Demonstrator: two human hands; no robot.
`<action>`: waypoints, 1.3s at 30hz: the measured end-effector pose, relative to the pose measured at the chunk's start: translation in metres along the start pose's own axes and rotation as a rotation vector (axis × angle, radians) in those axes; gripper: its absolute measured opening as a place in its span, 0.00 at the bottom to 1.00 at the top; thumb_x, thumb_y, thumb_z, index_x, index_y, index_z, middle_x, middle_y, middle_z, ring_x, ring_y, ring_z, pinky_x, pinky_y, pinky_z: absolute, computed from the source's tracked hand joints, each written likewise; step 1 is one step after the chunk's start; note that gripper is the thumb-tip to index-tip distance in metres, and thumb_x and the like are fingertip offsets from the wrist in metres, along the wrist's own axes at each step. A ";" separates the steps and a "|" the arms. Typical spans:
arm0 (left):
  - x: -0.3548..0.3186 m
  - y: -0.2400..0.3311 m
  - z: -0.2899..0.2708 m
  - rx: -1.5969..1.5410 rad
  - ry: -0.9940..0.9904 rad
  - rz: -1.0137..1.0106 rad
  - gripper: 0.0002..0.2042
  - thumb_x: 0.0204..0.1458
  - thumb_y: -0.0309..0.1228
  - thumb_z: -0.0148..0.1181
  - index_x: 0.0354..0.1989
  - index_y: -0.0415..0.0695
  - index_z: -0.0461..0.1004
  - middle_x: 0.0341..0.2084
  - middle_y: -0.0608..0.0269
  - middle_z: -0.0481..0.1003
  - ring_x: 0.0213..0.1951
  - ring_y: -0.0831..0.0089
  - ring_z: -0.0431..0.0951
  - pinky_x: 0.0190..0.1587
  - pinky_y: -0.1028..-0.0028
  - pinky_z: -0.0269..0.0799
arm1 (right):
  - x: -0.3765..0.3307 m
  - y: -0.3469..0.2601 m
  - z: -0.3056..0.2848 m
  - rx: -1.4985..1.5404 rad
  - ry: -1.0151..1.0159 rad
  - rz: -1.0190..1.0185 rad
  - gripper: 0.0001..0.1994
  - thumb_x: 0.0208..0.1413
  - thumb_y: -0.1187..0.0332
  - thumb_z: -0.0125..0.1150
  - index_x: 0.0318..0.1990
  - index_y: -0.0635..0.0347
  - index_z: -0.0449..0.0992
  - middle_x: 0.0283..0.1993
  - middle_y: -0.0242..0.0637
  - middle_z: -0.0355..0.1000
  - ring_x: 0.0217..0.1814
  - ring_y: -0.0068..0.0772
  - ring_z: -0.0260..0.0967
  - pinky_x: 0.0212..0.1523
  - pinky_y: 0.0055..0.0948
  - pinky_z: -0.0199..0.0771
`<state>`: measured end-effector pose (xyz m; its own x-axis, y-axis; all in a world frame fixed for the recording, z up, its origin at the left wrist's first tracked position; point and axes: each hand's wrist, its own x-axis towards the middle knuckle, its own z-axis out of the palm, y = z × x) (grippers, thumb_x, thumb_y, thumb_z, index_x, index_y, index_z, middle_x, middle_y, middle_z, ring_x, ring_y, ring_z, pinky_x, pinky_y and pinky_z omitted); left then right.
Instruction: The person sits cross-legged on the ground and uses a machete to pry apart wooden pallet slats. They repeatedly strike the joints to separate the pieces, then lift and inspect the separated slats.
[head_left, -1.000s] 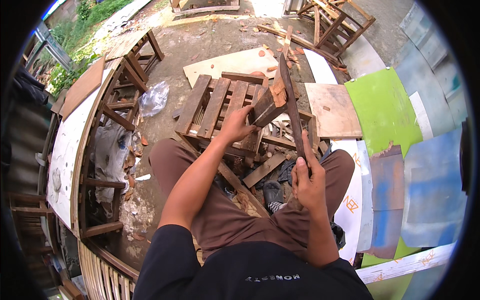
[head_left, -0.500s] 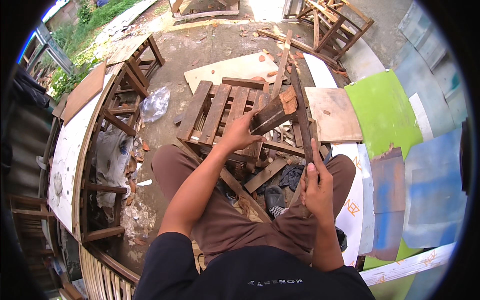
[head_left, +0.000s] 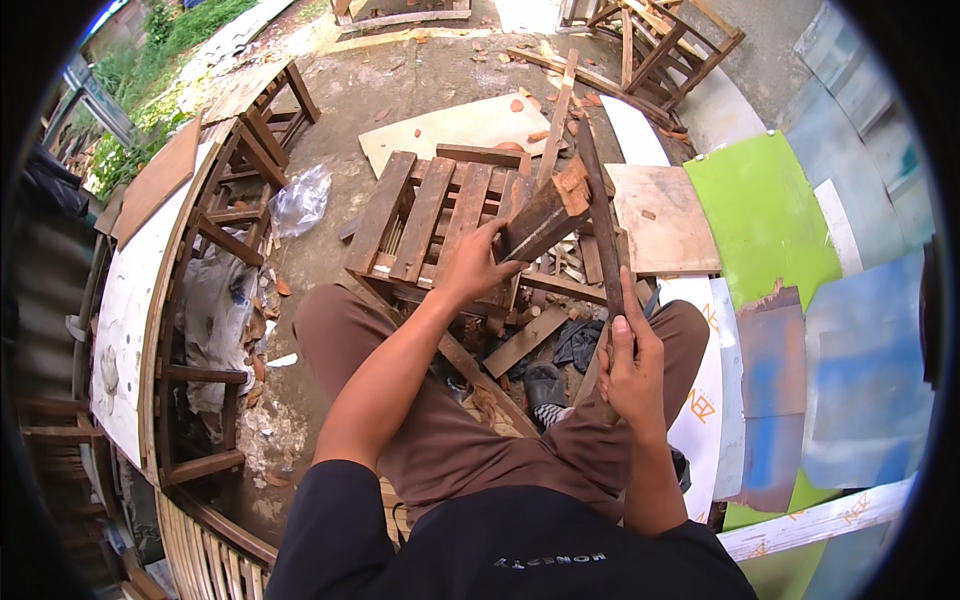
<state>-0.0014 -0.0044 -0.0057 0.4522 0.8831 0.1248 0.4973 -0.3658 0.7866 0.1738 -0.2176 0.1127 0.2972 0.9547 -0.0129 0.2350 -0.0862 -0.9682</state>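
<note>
My left hand [head_left: 475, 265] is wrapped round a thick, dark wooden block [head_left: 540, 222], its thumb along the near side. The block tilts up to the right above a low slatted wooden stool [head_left: 430, 215], and its upper end is rough, pale orange wood. In my right hand [head_left: 635, 370] is a long, narrow, rust-dark machete [head_left: 598, 210], with the index finger stretched along it. The blade points away from me, just right of the block's rough end; whether they touch I cannot tell. My fingers partly cover its lower part.
Scrap wood [head_left: 527, 340] lies between my legs near my shoe [head_left: 545, 390]. A plywood sheet [head_left: 460, 130] lies beyond the stool. At left stands a long white-topped table [head_left: 140, 300], with a clear plastic bag [head_left: 300, 200] beside it. Green [head_left: 765, 220] and blue panels [head_left: 865, 370] are at right.
The view has shifted slightly. Both hands keep their grips, and the block and machete hold nearly the same position against each other.
</note>
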 end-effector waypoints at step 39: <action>-0.003 -0.017 0.012 -0.027 0.135 0.208 0.34 0.46 0.36 0.83 0.60 0.41 0.70 0.46 0.47 0.80 0.49 0.46 0.81 0.49 0.56 0.76 | -0.004 0.002 -0.009 0.073 -0.160 0.043 0.27 0.80 0.65 0.44 0.83 0.47 0.56 0.21 0.25 0.60 0.18 0.15 0.52 0.22 0.20 0.59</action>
<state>-0.0023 -0.0041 -0.0269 0.4391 0.8216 0.3635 0.3835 -0.5373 0.7512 0.1815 -0.2244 0.1129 0.1533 0.9842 -0.0884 0.1558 -0.1124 -0.9814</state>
